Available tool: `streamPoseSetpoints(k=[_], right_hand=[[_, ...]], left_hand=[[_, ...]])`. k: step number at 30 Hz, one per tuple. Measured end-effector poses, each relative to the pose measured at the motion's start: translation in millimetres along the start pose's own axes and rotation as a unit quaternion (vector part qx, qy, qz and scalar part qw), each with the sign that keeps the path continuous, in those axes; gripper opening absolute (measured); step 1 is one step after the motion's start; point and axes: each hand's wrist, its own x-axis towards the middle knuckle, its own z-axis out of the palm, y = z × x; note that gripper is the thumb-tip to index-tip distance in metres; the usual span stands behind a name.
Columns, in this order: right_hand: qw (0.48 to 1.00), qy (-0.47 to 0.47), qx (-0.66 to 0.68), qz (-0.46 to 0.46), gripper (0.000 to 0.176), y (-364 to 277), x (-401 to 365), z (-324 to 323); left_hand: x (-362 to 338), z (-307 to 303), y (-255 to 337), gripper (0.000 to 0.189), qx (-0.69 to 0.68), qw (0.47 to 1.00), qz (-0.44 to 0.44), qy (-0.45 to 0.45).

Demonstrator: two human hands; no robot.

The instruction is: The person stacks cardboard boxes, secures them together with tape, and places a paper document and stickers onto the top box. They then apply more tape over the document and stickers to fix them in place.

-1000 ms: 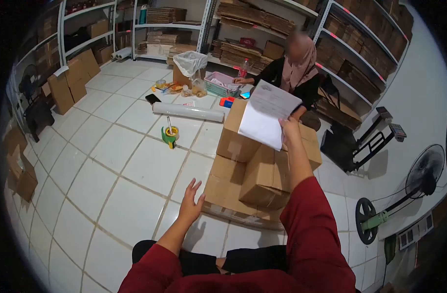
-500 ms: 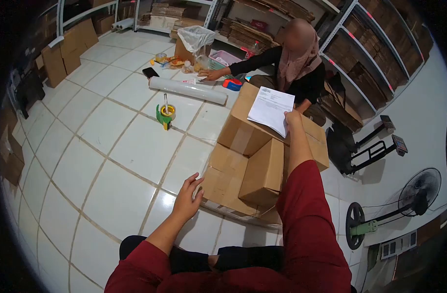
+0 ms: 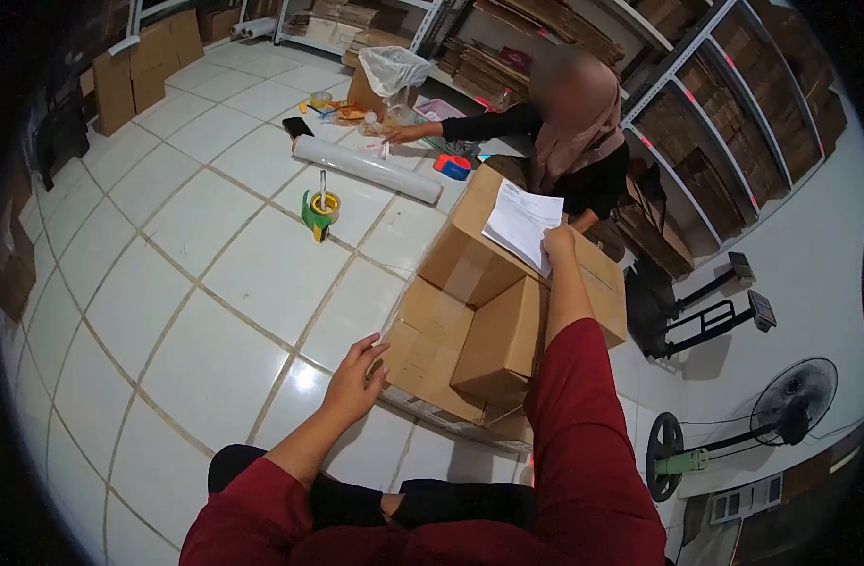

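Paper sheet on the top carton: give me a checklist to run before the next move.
1. Grip on the sheet: ok. The right hand pinches the paper sheet at its near edge.
2. Sheet over the top carton: ok. Whether it lies flat: cannot tell.
3. Left hand free: ok. It is open, at the corner of the bottom carton. Whether it touches: cannot tell.
4. Co-worker's hand away from the cartons: ok. It is on the floor beyond the stretch film roll.
5. Print on the sheet legible: cannot tell, too small.
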Motion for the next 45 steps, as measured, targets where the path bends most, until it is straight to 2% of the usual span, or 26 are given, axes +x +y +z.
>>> streamPoseSetpoints(k=[3,6,14,18,20,21,23,24,26,28,29,30,32,33,34,35,36,37,38,40,41,43,44,45], right_hand=[[0.999,0.016,-0.030,0.006,0.023,1.4,-0.5,0.8],[0.994,0.022,-0.092,-0.046,0.026,14.0,5.8,6.5],[0.992,-0.005,-0.119,0.034,0.034,16.4,15.3,16.1],[0.997,0.008,-0.078,-0.004,0.033,7.4,2.4,10.6],[0.991,0.033,-0.115,0.062,0.035,-16.5,-21.2,-2.0],[0.991,0.033,-0.116,0.062,0.035,-21.5,-25.4,-4.0],[0.990,0.073,-0.124,-0.005,0.039,-29.6,-30.4,-4.0],[0.990,0.072,-0.125,-0.004,0.039,-33.9,-30.0,-0.9],[0.943,0.141,-0.206,-0.221,0.049,-44.2,-26.9,6.6],[0.960,-0.131,-0.206,-0.140,0.060,-33.9,-30.9,27.5],[0.954,-0.164,-0.213,-0.135,0.063,-32.5,-27.2,27.6],[0.956,-0.158,-0.210,-0.133,0.063,-30.9,-25.9,27.2],[0.951,-0.181,-0.194,-0.159,0.066,-26.0,-21.2,28.1],[0.952,-0.130,-0.153,-0.232,0.057,-15.6,-18.6,26.5],[0.954,-0.125,-0.151,-0.227,0.057,-3.8,-10.2,18.1],[0.982,-0.105,-0.019,-0.154,0.047,5.2,-5.8,4.4],[0.987,-0.082,0.112,-0.078,0.038,10.6,-7.4,-11.7],[0.980,0.072,0.131,-0.128,0.028,17.8,-11.0,-28.5],[0.948,0.223,0.145,-0.177,0.020,23.6,-15.7,-45.0],[0.929,0.257,0.245,-0.100,0.018,59.7,0.0,-71.5],[0.929,0.260,0.244,-0.098,0.018,76.1,4.5,-78.7],[0.943,0.314,0.115,-0.001,0.019,103.6,3.9,-88.0],[0.942,0.314,0.116,-0.001,0.019,103.7,-1.8,-88.9],[0.966,0.230,0.113,-0.022,0.021,101.4,-8.7,-87.2]], left_hand=[[0.4,-0.4,-0.2,0.034,-0.020,1.000,-0.004,-0.002],[0.4,-0.4,-0.7,0.034,-0.002,1.000,0.007,0.001],[0.5,0.3,-2.1,0.033,-0.013,1.000,0.010,0.011],[1.0,-1.3,0.0,0.033,-0.003,1.000,-0.002,0.006],[0.5,-0.7,1.3,0.033,-0.040,0.999,-0.023,-0.003],[0.5,-0.6,2.1,0.033,-0.041,0.999,-0.024,-0.003],[0.7,-0.8,2.8,0.033,-0.059,0.997,-0.038,-0.011],[0.4,-0.2,1.9,0.033,-0.059,0.997,-0.040,-0.011],[0.5,1.7,-0.5,0.033,-0.060,0.998,-0.026,-0.011],[0.0,4.8,-3.1,0.033,-0.049,0.999,-0.013,-0.006],[-0.2,5.0,-2.1,0.032,-0.040,0.999,0.003,0.002],[0.4,3.4,-0.4,0.032,-0.038,0.999,0.011,0.000],[-0.4,1.4,0.7,0.032,-0.051,0.998,-0.024,-0.017],[0.2,0.3,-0.6,0.032,-0.050,0.998,-0.017,-0.019],[-0.7,-0.6,-2.9,0.032,-0.021,1.000,-0.014,-0.015],[-1.3,-1.1,-5.1,0.031,0.007,1.000,-0.012,-0.013],[-1.4,-1.3,-6.9,0.031,0.006,1.000,-0.010,-0.020],[-1.0,-1.0,-8.3,0.031,0.004,1.000,-0.002,-0.012],[-0.5,-0.1,-8.2,0.031,0.002,1.000,0.007,-0.003],[-0.1,0.9,-3.0,0.031,-0.011,1.000,-0.005,-0.010],[0.4,2.3,-2.3,0.031,-0.018,1.000,-0.017,-0.017],[1.2,6.6,-3.5,0.031,-0.026,0.999,-0.026,-0.024],[0.9,9.6,-8.0,0.031,-0.014,0.999,-0.016,-0.026],[0.7,11.5,-10.3,0.030,-0.001,1.000,-0.007,-0.027]])
